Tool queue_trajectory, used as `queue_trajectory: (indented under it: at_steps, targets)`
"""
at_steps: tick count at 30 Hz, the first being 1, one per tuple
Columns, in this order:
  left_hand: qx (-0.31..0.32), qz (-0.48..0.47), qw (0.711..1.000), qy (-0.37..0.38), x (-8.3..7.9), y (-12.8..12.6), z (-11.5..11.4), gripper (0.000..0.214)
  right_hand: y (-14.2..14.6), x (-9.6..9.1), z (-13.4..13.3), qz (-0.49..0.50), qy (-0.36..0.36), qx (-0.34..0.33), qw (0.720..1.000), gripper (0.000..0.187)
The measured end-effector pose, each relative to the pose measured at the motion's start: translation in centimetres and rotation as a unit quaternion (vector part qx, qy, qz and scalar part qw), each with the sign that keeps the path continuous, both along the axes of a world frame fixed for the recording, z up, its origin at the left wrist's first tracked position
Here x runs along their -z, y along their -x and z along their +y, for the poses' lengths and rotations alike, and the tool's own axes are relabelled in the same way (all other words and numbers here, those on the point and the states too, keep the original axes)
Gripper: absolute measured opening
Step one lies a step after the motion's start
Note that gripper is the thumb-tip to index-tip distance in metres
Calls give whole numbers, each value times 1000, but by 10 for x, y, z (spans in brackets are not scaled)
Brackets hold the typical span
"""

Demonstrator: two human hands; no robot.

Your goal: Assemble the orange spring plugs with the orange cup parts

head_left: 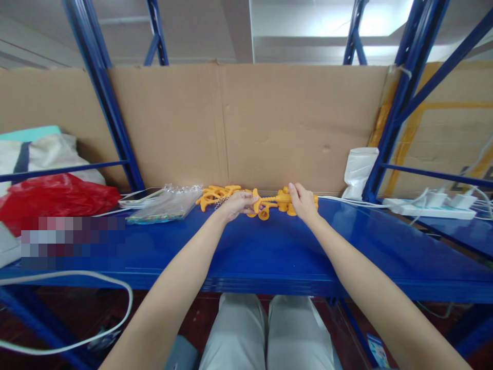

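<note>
On the blue metal shelf (pixel 269 246), near the cardboard back wall, lies a pile of orange plastic parts (pixel 215 194). My left hand (pixel 239 204) is closed on one end of an orange part (pixel 269 201) with a ring-shaped end. My right hand (pixel 302 201) grips the other end of the same orange part, fingers wrapped over it. Both arms reach forward over the shelf. A small metal chain seems to hang near my left hand.
Clear plastic bags (pixel 165 205) lie left of the orange parts. A red bag (pixel 54 198) and cloth bundle sit far left. A white bag (pixel 358 172), white cables and a power strip (pixel 427 209) are on the right. Blue rack posts (pixel 111 113) flank the shelf.
</note>
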State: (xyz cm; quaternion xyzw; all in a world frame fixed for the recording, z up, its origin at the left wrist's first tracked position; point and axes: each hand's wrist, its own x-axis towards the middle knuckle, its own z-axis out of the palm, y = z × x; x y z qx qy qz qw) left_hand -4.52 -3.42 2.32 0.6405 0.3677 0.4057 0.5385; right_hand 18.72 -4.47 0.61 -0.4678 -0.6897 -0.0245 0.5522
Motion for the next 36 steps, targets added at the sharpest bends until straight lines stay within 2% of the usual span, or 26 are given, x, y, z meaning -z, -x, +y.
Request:
queue_trajectory:
  at_steps: [3, 11, 18, 23, 36]
  targets:
    - [20, -4, 1000, -2, 0, -2, -2, 34, -1, 0, 1, -13, -5, 27, 1000, 51]
    - [8, -2, 1000, -3, -2, -10, -9, 31, -2, -8, 11, -3, 62, 43, 997, 50]
    - [-4, -19, 998, 56, -4, -11, -7, 20, 0, -6, 6, -24, -17, 51, 998, 48]
    - [18, -58, 995, 82, -4, -7, -5, 16, -2, -3, 2, -53, -70, 46, 995, 47]
    - [12, -60, 994, 95, -6, -8, -9, 13, -2, -3, -2, -47, -60, 6, 997, 49]
